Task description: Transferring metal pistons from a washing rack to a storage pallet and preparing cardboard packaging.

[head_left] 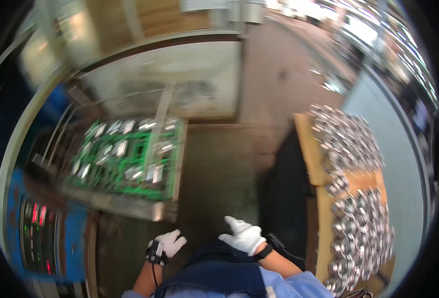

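Observation:
My left hand [171, 243], in a white glove, hangs in front of my body with fingers apart and nothing in it. A dark device is strapped to that wrist, and a thin cable runs down the forearm. To its right, my gloved right hand [244, 237] is held near my waist, fingers apart and empty, with a black band at the wrist. Nearest the left hand is a green fixture [141, 190] on a metal-edged table, carrying several shiny metal parts [121, 148]. Both hands are apart from it. The picture is smeared by motion.
On the right, a tan board [306, 144] bears many shiny round metal parts [357, 233]. A blue control panel [74, 243] with lit red and green displays stands at the lower left. Behind the fixture is a pale panel [204, 74]. A light-blue partition [395, 134] borders the right side.

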`<state>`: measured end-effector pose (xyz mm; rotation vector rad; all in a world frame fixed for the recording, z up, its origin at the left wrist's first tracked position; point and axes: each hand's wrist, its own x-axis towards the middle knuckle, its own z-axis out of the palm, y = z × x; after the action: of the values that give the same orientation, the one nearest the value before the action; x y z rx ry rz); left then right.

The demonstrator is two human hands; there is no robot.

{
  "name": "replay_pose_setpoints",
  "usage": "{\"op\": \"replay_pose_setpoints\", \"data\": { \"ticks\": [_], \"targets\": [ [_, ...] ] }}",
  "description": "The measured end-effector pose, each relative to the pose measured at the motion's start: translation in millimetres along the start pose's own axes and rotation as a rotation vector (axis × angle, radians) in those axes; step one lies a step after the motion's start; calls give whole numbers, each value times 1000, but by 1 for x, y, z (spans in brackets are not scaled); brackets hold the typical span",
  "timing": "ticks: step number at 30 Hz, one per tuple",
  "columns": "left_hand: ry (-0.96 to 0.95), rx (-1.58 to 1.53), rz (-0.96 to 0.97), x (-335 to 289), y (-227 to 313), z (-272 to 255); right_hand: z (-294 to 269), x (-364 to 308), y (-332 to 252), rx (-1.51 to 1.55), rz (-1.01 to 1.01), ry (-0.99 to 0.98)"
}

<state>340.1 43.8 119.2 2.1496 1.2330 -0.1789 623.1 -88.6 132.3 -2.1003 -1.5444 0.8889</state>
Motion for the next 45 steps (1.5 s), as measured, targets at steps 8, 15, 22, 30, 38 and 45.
{"op": "replay_pose_setpoints", "data": {
  "ticks": [8, 15, 22, 30, 38, 45],
  "targets": [
    [249, -227, -167, -81, -92, -56, 25, 55, -78, 400, -283, 196],
    [789, -152, -199, -87, -144, -135, -2, 113, -160, 536, -441, 416],
    [931, 252, -57, -19, -180, -266, 14, 181, -221, 91, -761, 587],
    [412, 518, -298, 86, -219, -366, 3, 212, -205, 282, -549, 139],
    [-29, 645, 9, 249, -326, -373, 7, 191, -240, 312, -452, 507],
    [-24, -247, -508, 346, -392, -330, 43, 132, -398, 671, -373, 1065]
  ]
}}
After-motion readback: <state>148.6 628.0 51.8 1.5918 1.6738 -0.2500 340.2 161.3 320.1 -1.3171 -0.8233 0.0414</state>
